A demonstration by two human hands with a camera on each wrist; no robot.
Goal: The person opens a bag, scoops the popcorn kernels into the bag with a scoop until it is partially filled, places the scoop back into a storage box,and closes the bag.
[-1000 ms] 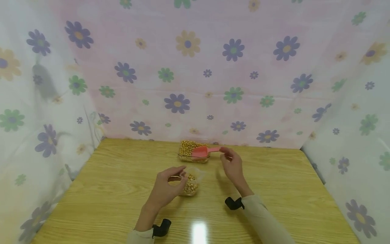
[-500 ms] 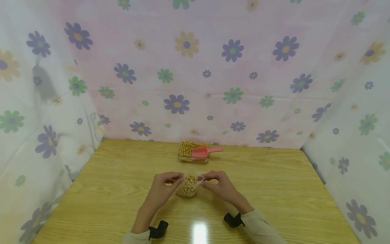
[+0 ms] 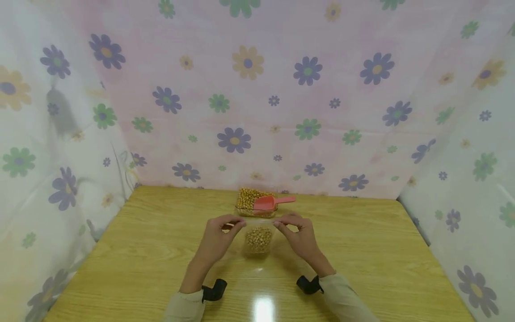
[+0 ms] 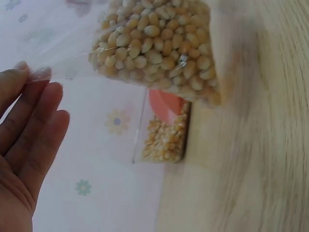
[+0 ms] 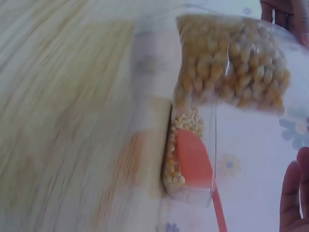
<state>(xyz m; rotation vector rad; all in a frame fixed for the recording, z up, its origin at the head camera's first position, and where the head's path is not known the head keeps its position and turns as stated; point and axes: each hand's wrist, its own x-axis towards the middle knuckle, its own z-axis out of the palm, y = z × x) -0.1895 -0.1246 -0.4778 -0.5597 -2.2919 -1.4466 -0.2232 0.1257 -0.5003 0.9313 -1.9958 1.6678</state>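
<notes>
A clear plastic bag (image 3: pixel 259 239) with corn kernels in its lower part hangs upright between my hands. My left hand (image 3: pixel 217 237) pinches its upper left corner between thumb and fingertips, and my right hand (image 3: pixel 301 236) pinches the upper right corner. In the left wrist view, the film of the bag (image 4: pixel 153 46) stretches tight from the fingers of my left hand (image 4: pixel 31 140). The right wrist view shows the bag (image 5: pixel 231 63) with part of my right hand (image 5: pixel 294 193) at the frame's edge. Whether the bag's bottom touches the table cannot be told.
Behind the bag, a clear rectangular container (image 3: pixel 245 212) of corn kernels stands near the table's back edge. A red scoop (image 3: pixel 264 203) lies in it, handle pointing right over the rim. Flowered curtains (image 3: pixel 257 112) enclose the wooden table (image 3: pixel 161 250) at the back and sides.
My right hand has come from the scoop's handle to the bag's right corner. The bag, earlier held by my left hand alone, is now spread and straightened between both hands.
</notes>
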